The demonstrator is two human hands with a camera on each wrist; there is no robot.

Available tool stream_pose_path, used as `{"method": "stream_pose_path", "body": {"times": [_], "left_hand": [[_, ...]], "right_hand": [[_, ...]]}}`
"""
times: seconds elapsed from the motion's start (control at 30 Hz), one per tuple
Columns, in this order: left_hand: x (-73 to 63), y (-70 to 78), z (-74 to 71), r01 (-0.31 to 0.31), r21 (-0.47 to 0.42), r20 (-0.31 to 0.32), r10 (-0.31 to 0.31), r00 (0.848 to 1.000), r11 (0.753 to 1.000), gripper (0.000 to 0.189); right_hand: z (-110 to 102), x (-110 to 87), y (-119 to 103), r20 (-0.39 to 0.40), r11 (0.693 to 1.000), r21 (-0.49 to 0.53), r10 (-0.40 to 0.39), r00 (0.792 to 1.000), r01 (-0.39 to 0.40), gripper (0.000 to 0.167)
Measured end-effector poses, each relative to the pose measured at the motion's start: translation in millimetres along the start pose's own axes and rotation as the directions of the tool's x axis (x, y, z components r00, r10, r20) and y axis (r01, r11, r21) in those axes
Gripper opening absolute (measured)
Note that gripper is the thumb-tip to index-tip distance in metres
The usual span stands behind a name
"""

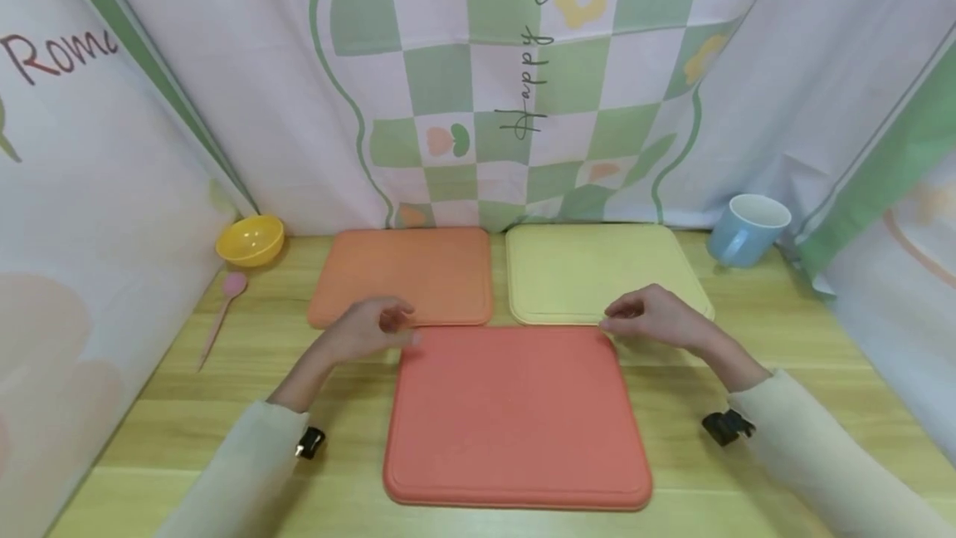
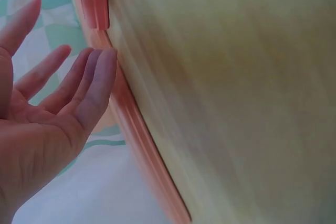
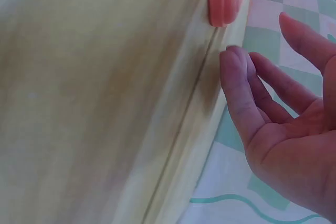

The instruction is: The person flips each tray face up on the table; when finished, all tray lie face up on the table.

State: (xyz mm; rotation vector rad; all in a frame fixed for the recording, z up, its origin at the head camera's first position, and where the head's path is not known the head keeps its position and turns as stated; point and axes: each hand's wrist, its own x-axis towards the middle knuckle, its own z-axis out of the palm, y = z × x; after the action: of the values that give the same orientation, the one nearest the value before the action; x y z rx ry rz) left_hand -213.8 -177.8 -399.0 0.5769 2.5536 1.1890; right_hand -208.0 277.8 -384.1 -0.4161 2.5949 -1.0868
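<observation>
My left hand and right hand, fingers loosely bent, hold nothing and flank the red mat's far edge.

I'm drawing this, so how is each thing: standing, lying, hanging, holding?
Red mat, lying flat
Orange mat, lying flat
Pale yellow mat, lying flat
Left fingers, slightly bent, gripping nothing
Right fingers, slightly bent, gripping nothing
Yellow bowl, upright
Pink spoon, lying down
Blue mug, upright
Checked cloth, hanging
</observation>
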Motion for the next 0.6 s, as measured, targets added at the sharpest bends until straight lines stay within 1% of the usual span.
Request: {"method": "stream_pose_path", "body": {"times": [0.03, 0.13, 0.2, 0.27, 0.43, 0.6], "left_hand": [[-0.1, -0.8, 0.5, 0.0, -0.004, 0.008, 0.0, 1.0, 1.0, 0.052], [-0.8, -1.6, 1.8, 0.029, -0.077, 0.043, -0.025, 0.999, 0.997, 0.049], [-0.8, -1.9, 2.2, 0.056, -0.143, 0.063, -0.048, 0.997, 0.988, 0.048], [-0.6, -2.0, 2.5, 0.09, -0.204, 0.082, -0.074, 0.994, 0.975, 0.048], [-0.8, -1.3, 3.3, 0.15, -0.25, 0.089, -0.131, 0.987, 0.957, 0.048], [-2.1, -2.1, 7.5, 0.192, -0.285, 0.117, -0.165, 0.979, 0.939, 0.049]], "right_hand": [[0.3, -0.3, 1.5, 0.012, 0.999, 0.029, 0.018, 1.0, -0.019, 0.041], [1.5, -1.4, 5.5, 0.041, 0.991, 0.106, 0.078, 0.996, -0.082, 0.037], [2.1, -2.1, 7.2, 0.049, 0.985, 0.135, 0.103, 0.993, -0.109, 0.036], [2.7, -2.8, 8.1, 0.056, 0.979, 0.164, 0.112, 0.992, -0.119, 0.036], [4.2, -4.0, 10.5, 0.07, 0.957, 0.261, 0.115, 0.991, -0.129, 0.037], [5.0, -4.7, 15.8, 0.133, 0.908, 0.374, 0.149, 0.98, -0.189, 0.04]]}}
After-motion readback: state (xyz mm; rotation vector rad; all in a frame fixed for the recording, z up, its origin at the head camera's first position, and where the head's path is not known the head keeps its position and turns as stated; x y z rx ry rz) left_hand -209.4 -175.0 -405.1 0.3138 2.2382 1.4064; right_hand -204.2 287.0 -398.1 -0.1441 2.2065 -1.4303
